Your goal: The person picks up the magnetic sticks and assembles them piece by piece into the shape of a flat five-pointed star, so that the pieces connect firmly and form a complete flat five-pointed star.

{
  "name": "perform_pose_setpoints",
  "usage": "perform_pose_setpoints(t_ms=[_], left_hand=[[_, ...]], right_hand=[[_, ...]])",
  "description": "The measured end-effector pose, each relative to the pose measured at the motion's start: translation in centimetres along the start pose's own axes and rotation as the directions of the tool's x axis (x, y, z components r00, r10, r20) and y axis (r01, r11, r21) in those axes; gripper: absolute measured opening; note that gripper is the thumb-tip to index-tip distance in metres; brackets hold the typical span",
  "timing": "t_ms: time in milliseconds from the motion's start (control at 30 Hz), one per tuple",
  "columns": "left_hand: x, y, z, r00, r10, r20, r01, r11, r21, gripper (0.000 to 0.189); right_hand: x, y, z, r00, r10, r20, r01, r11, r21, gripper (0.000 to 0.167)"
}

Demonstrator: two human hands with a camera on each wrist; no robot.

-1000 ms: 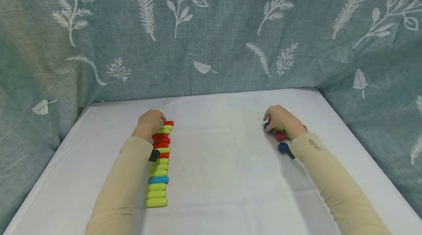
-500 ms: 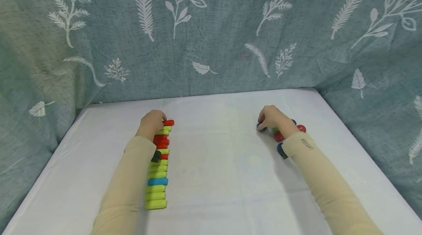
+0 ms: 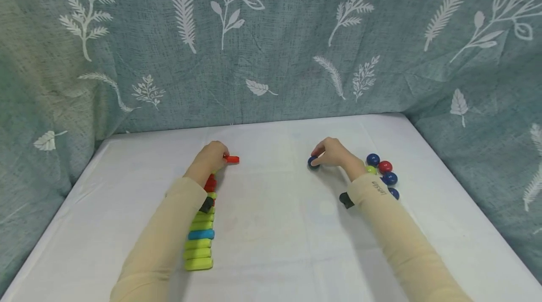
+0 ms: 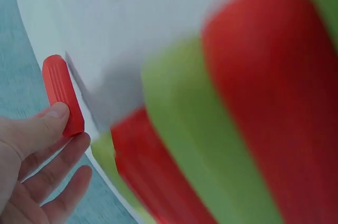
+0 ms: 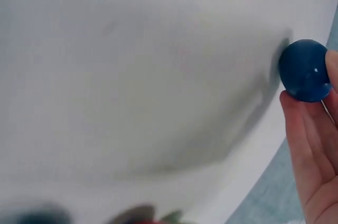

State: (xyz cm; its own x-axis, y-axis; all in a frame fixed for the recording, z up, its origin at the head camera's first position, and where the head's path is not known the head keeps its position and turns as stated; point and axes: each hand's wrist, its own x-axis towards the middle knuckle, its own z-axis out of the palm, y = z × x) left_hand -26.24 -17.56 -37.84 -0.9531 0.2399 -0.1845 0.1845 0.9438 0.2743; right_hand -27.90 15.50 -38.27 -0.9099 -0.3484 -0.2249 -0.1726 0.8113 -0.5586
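Observation:
My left hand [image 3: 210, 155] pinches a short red stick [image 4: 64, 94], ribbed along its side, between thumb and fingers. In the head view the stick points right, at the far end of a column of sticks. That column holds several yellow-green sticks [image 3: 198, 264], red sticks and one light-blue stick [image 3: 201, 234], lying side by side; my forearm covers part of it. On the right side, my right hand [image 3: 334, 153] grips a glossy dark-blue ball [image 5: 304, 71] between thumb and fingers, close over the white cloth, left of the other balls.
Behind my right wrist lies a loose cluster of balls: blue balls [image 3: 373, 159], a red ball [image 3: 385, 167] and a yellow-green ball [image 3: 370, 170]. White cloth [image 3: 262, 226] covers the table. A leaf-patterned green-grey curtain [image 3: 271, 67] hangs along the back and sides.
My left hand has drawn the red stick rightward, out from the column's far end. My right hand has carried the blue ball left, away from the cluster, which shows more now.

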Motion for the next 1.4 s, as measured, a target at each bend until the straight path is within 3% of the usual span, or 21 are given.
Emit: perform_pose_setpoints(t_ms=[233, 467, 833, 967, 1000, 1200, 1233, 1400], left_hand=[[0.4, 2.4, 1.1, 0.998, 0.063, 0.030, -0.061, 0.997, -0.057, 0.020], [0.6, 5.2, 2.0, 0.989, 0.125, 0.076, -0.115, 0.986, -0.125, 0.021], [0.9, 8.0, 3.6, 0.974, 0.224, 0.037, -0.219, 0.969, -0.115, 0.018], [0.8, 8.4, 3.8, 0.976, 0.217, 0.035, -0.212, 0.971, -0.108, 0.018], [0.7, 8.4, 3.8, 0.977, 0.209, 0.037, -0.204, 0.973, -0.108, 0.018], [0.6, 8.4, 4.0, 0.983, 0.180, 0.041, -0.175, 0.979, -0.109, 0.017], [0.5, 8.4, 4.0, 0.984, 0.175, 0.040, -0.169, 0.979, -0.111, 0.017], [0.1, 8.6, 4.3, 0.989, 0.142, 0.037, -0.136, 0.981, -0.135, 0.015]], right_hand=[[0.6, -1.0, 1.5, 0.998, -0.067, -0.006, 0.067, 0.994, 0.083, 0.028], [0.7, -2.2, 2.5, 0.997, -0.081, 0.016, 0.078, 0.985, 0.151, 0.028], [1.0, -3.0, 3.5, 0.995, -0.087, 0.040, 0.077, 0.977, 0.196, 0.030], [1.2, -3.1, 3.6, 0.994, -0.098, 0.048, 0.085, 0.973, 0.213, 0.029], [1.8, -2.3, 3.9, 0.990, -0.131, 0.044, 0.118, 0.967, 0.227, 0.030], [2.2, -2.1, 4.2, 0.993, -0.102, 0.054, 0.085, 0.963, 0.256, 0.031], [1.6, -2.8, 4.0, 0.996, -0.066, 0.057, 0.050, 0.968, 0.245, 0.032], [1.0, -3.2, 4.0, 0.998, -0.047, 0.032, 0.039, 0.976, 0.216, 0.034]])
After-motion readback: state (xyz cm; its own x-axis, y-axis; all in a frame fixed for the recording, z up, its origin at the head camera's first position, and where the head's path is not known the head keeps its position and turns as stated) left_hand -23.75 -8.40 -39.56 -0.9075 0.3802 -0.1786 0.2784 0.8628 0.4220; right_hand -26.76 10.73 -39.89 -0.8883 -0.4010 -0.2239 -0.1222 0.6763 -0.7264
